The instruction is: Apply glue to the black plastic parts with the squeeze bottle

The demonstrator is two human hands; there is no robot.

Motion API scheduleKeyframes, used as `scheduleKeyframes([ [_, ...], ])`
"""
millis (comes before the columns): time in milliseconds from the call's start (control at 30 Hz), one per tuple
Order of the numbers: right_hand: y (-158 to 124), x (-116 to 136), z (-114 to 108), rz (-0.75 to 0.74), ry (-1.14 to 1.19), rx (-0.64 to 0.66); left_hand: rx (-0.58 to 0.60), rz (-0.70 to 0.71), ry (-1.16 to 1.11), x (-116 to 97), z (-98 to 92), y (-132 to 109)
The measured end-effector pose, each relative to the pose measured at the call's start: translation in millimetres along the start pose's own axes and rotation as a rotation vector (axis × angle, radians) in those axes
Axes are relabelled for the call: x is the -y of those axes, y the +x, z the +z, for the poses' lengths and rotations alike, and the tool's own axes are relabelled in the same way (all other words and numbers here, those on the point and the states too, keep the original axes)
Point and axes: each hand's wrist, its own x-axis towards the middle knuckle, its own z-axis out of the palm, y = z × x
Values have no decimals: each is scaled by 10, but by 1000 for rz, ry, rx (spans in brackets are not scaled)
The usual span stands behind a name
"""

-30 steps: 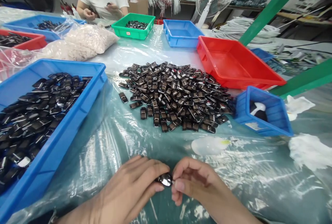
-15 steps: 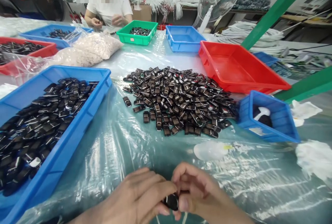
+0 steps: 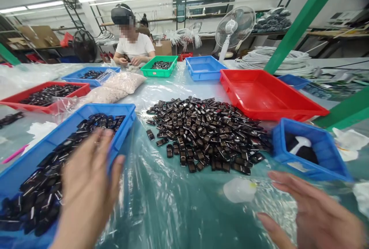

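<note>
My left hand (image 3: pixel 89 187) is over the near side of a long blue tray (image 3: pixel 131 116), its fingers stretched out and blurred by motion. I make out nothing in its grip. Small, glossy black car-shaped pieces (image 3: pixel 43 187) with silver trim fill much of this tray. On the right, my right hand (image 3: pixel 314 210) hovers over the plastic-covered table with thumb and fingers apart, holding nothing. A large heap of similar dark car-shaped pieces (image 3: pixel 198 133) lies mid-table, between and beyond the two hands.
Right of the heap stand a small blue bin (image 3: pixel 331 153) with a black-and-white item inside and a large red tray (image 3: pixel 271 95). Farther back are a green tray (image 3: pixel 160 73), a blue tray (image 3: pixel 204 74) and a plastic bag (image 3: pixel 123 83). A co-worker (image 3: pixel 134 47) sits opposite.
Both hands were together at the near edge on a black piece. They have parted, the left to the blue tray and the right outward, now open. The camera has tilted up.
</note>
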Motion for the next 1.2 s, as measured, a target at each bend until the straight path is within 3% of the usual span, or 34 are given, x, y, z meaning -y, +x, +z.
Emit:
scheduleKeyframes([
  [33,19,55,89,19,-17,83,22,99,14,-115,129,-16],
  [100,18,149,255,96,-32,233,190,258,-64,-360,418,-65],
  [133,2,176,317,162,-21,272,263,242,-111,-459,554,-88],
  [200,-39,192,385,283,12,327,297,201,-156,-571,764,-107],
  [267,-67,180,388,359,51,360,322,148,-204,-572,867,-91],
  [433,-63,182,328,449,122,373,402,113,-396,-479,762,-58],
  [633,-83,205,323,456,89,402,489,-50,-673,-629,559,-163],
  [733,-99,215,324,477,80,416,583,-153,-867,-694,478,-205],
  [867,-102,195,297,403,-4,424,727,-147,-932,-733,437,-261],
  [1100,-100,98,188,136,-126,589,606,-89,-913,-729,529,-333],
  [1200,-149,146,210,191,-125,560,630,-88,-903,-720,529,-319],
])
